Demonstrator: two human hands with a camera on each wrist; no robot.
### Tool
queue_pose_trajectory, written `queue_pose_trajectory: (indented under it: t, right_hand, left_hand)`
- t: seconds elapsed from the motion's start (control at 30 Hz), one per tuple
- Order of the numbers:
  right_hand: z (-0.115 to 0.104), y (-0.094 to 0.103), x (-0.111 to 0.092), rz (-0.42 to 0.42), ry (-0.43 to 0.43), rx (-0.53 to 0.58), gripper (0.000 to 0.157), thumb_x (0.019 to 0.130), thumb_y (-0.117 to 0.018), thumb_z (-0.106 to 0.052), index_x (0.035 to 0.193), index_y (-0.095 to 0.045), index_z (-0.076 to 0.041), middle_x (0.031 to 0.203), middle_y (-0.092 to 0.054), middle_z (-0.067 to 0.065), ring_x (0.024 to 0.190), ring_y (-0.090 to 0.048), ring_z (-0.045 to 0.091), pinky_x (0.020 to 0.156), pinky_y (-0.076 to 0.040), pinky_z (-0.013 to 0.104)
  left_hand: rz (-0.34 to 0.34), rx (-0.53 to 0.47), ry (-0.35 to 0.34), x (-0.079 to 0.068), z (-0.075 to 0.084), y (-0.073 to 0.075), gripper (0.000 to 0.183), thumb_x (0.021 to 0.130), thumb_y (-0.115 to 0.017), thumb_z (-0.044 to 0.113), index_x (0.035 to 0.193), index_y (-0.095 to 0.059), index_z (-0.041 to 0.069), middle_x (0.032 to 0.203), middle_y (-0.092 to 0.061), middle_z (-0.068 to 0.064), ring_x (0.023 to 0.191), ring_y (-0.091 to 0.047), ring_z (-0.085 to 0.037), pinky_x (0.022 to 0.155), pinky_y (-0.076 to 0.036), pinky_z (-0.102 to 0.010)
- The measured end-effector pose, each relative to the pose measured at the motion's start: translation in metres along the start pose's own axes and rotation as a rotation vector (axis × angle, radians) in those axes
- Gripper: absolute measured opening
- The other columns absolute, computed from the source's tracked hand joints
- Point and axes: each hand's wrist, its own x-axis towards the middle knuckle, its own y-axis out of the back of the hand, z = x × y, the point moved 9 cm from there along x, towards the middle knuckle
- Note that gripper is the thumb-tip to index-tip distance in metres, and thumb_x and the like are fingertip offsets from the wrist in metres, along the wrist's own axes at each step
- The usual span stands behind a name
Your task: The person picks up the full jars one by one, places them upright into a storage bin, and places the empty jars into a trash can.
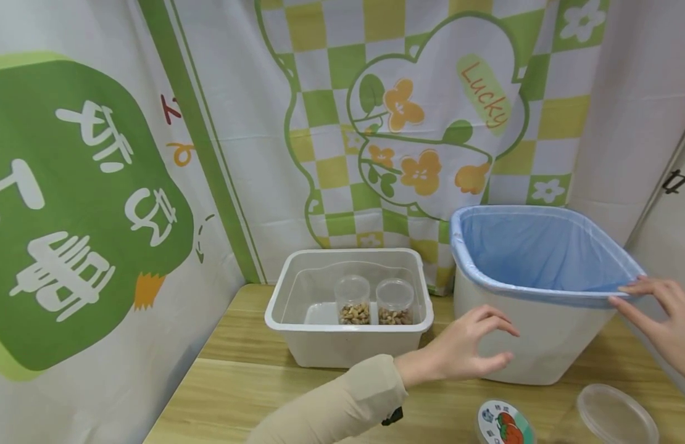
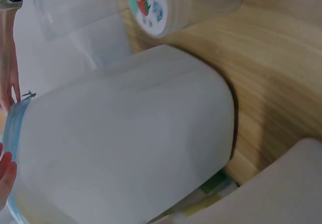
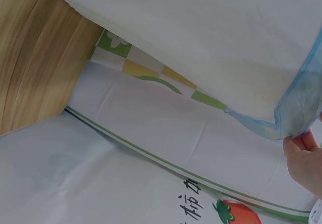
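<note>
On a wooden worktop [image 1: 237, 382] stands a white bin [image 1: 542, 342], a blue liner [image 1: 537, 253] already inside and folded over its top, the lining looking nearly done. The right hand [image 1: 667, 314] pinches the liner at the bin's right corner, where settling its edge seems all that is left; the left hand [image 1: 467, 348], thumb and fingers parted, hovers in front, holding nothing.

Right hand [image 1: 667, 317]: cut off at right in the head view. Left hand [image 2: 6, 178]: mostly cut off in the left wrist view. Blue liner [image 1: 531, 253]: bottom hidden from us by the near rim of the bin [image 1: 548, 345]. Two jars [image 1: 353, 299]: bases hidden behind the near wall of the tub [image 1: 353, 348]; contents too small, perhaps nuts. Tomato-lidded jar [image 1: 506, 425]: near part cut off.
</note>
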Motion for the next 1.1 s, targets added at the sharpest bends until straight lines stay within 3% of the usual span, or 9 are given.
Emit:
queue_pose_trajectory:
  t: [0.3,0.43,0.6,0.73,1.1]
  right_hand:
    - [-0.001,0.0,0.001,0.002,-0.008,0.012,0.029,0.073,-0.065,0.007,0.087,-0.058,-0.017,0.102,-0.04,-0.029,0.11,-0.031,-0.013,0.097,-0.015,0.009]
    - [-0.001,0.0,0.0,-0.005,-0.019,0.013,0.03,0.073,-0.065,0.006,0.088,-0.057,-0.019,0.103,-0.04,-0.029,0.11,-0.03,-0.013,0.097,-0.015,0.009]
    - [0.0,0.0,0.0,-0.009,-0.029,0.007,0.034,0.074,-0.065,0.005,0.089,-0.056,-0.025,0.103,-0.039,-0.029,0.109,-0.03,-0.014,0.097,-0.015,0.009]
    - [0.0,-0.001,0.0,-0.011,-0.033,0.004,0.037,0.075,-0.064,0.004,0.089,-0.054,-0.028,0.103,-0.039,-0.03,0.109,-0.029,-0.014,0.097,-0.015,0.009]
    - [0.002,-0.002,0.0,-0.022,-0.042,-0.002,0.026,0.075,-0.065,0.004,0.087,-0.057,-0.017,0.104,-0.039,-0.029,0.109,-0.029,-0.014,0.097,-0.014,0.008]
  left_hand:
    - [-0.253,0.024,0.109,-0.023,-0.006,-0.042,0.028,0.086,-0.057,0.023,0.113,-0.054,0.015,0.114,-0.047,0.003,0.106,-0.042,-0.001,0.087,-0.028,-0.004]
    - [-0.361,0.034,0.126,-0.03,-0.006,-0.06,0.03,0.086,-0.056,0.026,0.114,-0.054,0.018,0.114,-0.047,0.004,0.105,-0.042,0.001,0.085,-0.028,-0.003]
    - [-0.439,0.046,0.124,-0.041,-0.005,-0.079,0.032,0.086,-0.056,0.029,0.116,-0.053,0.018,0.113,-0.047,0.005,0.102,-0.042,0.003,0.081,-0.028,-0.002]
    - [-0.5,0.031,0.162,-0.049,-0.008,-0.093,0.035,0.086,-0.056,0.031,0.118,-0.052,0.019,0.115,-0.044,0.007,0.104,-0.039,0.004,0.081,-0.026,-0.001]
    - [-0.588,-0.008,0.21,-0.067,-0.016,-0.117,0.041,0.086,-0.055,0.034,0.124,-0.047,0.02,0.127,-0.037,0.005,0.115,-0.034,0.0,0.089,-0.025,-0.006]
